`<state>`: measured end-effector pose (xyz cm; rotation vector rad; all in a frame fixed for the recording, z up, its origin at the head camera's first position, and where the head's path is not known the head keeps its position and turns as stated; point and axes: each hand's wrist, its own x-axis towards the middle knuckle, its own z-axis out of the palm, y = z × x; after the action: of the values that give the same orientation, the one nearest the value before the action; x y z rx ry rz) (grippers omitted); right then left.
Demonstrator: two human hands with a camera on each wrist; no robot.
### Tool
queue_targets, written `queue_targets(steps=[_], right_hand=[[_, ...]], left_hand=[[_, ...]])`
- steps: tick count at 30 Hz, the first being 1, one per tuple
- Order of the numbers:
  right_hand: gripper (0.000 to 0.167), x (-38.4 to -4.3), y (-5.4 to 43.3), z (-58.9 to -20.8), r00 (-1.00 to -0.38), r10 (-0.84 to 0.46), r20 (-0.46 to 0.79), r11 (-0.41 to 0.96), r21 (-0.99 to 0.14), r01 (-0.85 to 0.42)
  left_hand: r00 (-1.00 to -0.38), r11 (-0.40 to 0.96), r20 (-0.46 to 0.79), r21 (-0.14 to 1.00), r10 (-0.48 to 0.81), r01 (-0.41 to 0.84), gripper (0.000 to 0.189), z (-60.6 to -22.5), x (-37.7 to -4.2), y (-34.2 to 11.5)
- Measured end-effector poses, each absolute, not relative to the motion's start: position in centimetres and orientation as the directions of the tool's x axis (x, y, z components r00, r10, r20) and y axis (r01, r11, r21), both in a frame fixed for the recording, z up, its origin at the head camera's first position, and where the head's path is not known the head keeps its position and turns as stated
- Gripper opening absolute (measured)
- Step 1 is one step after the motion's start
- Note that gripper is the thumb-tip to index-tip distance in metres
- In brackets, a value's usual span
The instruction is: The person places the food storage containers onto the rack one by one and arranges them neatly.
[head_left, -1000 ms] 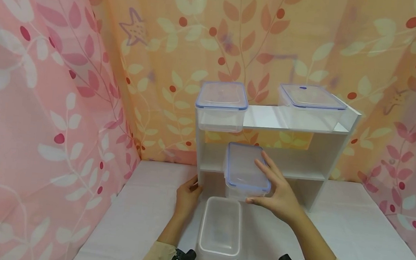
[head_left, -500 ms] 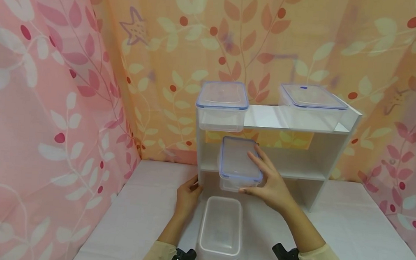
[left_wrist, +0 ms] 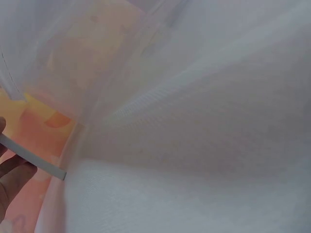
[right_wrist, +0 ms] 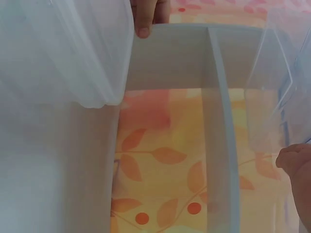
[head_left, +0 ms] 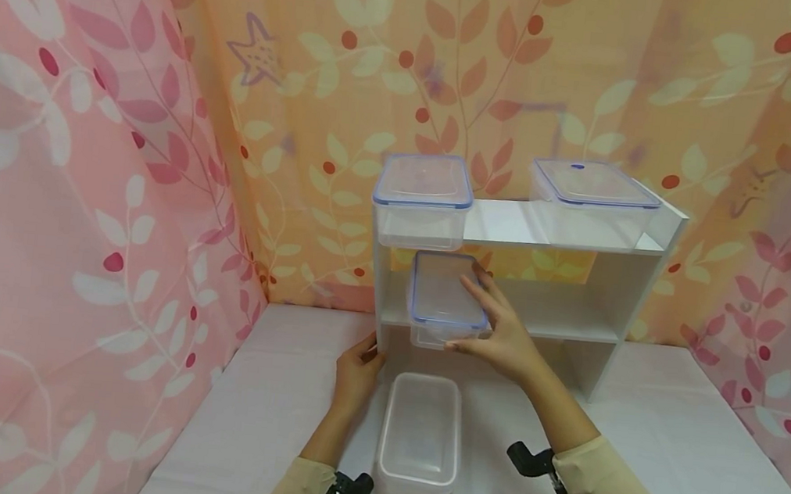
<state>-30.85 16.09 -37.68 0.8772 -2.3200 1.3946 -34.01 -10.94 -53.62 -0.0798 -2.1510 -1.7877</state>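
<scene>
My right hand [head_left: 504,335] holds a clear plastic food container [head_left: 444,290] with a blue-rimmed lid by its right side, thumb low at the front and fingers at the far right edge. The container is tilted, in front of the left part of the middle shelf of a white shelf unit [head_left: 552,316]. In the right wrist view, part of the container [right_wrist: 267,87] shows beside the fingers [right_wrist: 291,158]. My left hand [head_left: 356,373] pinches the front edge of the unit's left side panel; the left wrist view shows its fingers on both sides of that panel [left_wrist: 34,158].
On the unit's top stand two lidded containers, one at the left [head_left: 422,202] and a wider one at the right [head_left: 593,205]. A lidless translucent container [head_left: 420,430] sits on the white-covered table [head_left: 267,424] between my forearms. Patterned curtains [head_left: 301,192] hang behind and at both sides.
My right hand has carried the lidded container left and farther away, toward the middle shelf. My left hand has stayed on the side panel.
</scene>
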Motion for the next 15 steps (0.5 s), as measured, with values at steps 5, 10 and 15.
queue_targets(steps=[5, 10, 15], right_hand=[[0.106, -31.7, 16.0, -38.1, -0.759, -0.37, 0.536, 0.323, -0.692, -0.646], [0.106, -32.5, 15.7, -38.4, -0.755, -0.373, 0.539, 0.334, -0.681, -0.651], [0.107, -33.4, 15.3, -38.8, -0.747, -0.367, 0.554, 0.341, -0.668, -0.662]], left_hand=[[-0.939, 0.2, 0.296, 0.945, -0.177, 0.26, 0.044, -53.6, -34.0, -10.9], [-0.936, 0.204, 0.306, 0.941, -0.174, 0.27, 0.044, -53.5, -33.9, -10.9], [-0.938, 0.208, 0.299, 0.942, -0.173, 0.262, 0.045, -53.4, -33.9, -10.9]])
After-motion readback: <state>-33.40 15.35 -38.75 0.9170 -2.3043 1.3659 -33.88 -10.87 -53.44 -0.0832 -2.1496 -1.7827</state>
